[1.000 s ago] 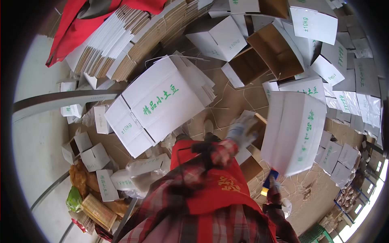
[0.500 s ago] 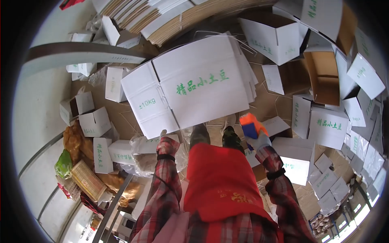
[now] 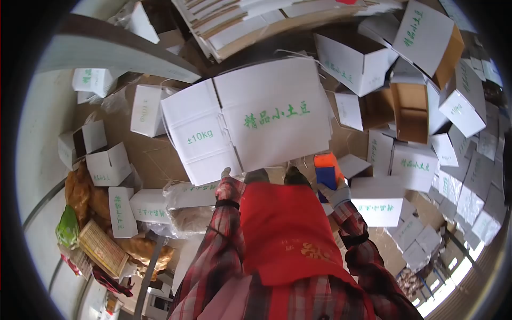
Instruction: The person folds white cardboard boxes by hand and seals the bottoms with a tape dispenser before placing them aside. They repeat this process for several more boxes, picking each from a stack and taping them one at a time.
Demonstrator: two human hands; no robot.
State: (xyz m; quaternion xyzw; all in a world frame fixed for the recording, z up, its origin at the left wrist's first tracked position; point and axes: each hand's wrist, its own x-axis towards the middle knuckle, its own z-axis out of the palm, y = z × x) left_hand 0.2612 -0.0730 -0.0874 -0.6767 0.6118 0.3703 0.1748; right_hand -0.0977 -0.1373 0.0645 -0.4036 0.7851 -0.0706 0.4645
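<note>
A flattened white carton (image 3: 277,136) with green lettering lies on top of a stack in front of me. At its near left edge is my left hand (image 3: 227,177), thumb resting by the cardboard and the other fingers mostly hidden; it appears to grip that edge. My gloved right hand (image 3: 340,196) is closed round an orange and blue tape dispenser (image 3: 327,172), held just off the stack's near right corner. Edges of more flat cartons show along the right side of the stack.
Opened white boxes (image 3: 368,61) crowd the right side, with more boxes (image 3: 109,164) on the left. Flat cardboard (image 3: 256,26) is piled at the back. A grey metal beam (image 3: 128,56) crosses the upper left. Clear plastic (image 3: 186,213) lies near my left forearm.
The view has shifted a little. The top carton has slid slightly right, covering more of the fanned edges beneath, and my left hand has moved with it. The tape dispenser stays in my right hand.
</note>
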